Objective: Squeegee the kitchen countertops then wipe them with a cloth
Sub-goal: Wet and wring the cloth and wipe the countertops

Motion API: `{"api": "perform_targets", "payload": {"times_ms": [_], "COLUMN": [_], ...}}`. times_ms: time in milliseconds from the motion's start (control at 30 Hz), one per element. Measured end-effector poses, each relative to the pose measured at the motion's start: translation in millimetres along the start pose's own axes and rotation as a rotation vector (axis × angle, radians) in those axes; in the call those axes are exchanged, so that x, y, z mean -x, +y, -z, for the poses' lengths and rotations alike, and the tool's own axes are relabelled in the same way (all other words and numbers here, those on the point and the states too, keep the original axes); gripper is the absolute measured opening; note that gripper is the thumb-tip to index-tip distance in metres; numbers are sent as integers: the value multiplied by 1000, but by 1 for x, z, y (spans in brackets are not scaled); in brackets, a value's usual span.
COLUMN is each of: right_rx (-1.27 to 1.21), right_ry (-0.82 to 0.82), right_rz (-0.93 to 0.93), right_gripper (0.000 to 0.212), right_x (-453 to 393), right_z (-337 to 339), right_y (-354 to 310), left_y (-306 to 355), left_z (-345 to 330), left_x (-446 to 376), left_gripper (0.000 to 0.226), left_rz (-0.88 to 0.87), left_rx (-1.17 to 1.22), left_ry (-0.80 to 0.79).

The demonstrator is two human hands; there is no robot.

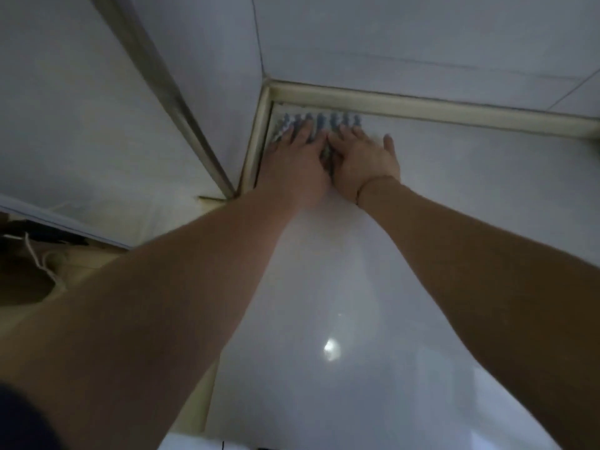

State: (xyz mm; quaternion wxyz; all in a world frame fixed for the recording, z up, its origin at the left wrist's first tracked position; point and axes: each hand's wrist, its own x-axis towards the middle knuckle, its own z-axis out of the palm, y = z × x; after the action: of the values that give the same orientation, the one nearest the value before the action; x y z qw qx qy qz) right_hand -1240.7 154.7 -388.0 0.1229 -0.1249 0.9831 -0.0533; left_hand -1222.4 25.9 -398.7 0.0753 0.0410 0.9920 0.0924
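Two hands press flat on a blue-and-white patterned cloth [316, 123] in the far left corner of the white countertop [324, 287], against the cream edge strip [389, 105]. The left hand [297, 157] and right hand [363, 164] lie side by side, fingers straight, the right thumb spread wide. White tiled walls [389, 37] meet behind.

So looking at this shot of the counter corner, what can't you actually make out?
Head view only:
- Cloth: mostly hidden under left hand and right hand; pattern blurred.
- Squeegee: not in view.
- Countertop: wet or dry unclear; glare and dim light.
- Items at the left edge: dark, cut off.
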Motion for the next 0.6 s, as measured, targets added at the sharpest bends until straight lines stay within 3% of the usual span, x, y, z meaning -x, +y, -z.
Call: {"api": "perform_targets", "payload": {"times_ms": [367, 600], "right_rx": [-9, 39], "right_ry": [30, 35], "right_rz": [140, 68], "right_gripper": [51, 52], "right_x": [-34, -7], "right_z": [1, 8], "right_y": [35, 113], "left_y": [12, 89], "left_z": [-5, -27], "left_x": [-36, -38], "left_gripper": [57, 58], "left_rz": [69, 8], "left_rx": [-116, -52], "left_ry": [37, 32]}}
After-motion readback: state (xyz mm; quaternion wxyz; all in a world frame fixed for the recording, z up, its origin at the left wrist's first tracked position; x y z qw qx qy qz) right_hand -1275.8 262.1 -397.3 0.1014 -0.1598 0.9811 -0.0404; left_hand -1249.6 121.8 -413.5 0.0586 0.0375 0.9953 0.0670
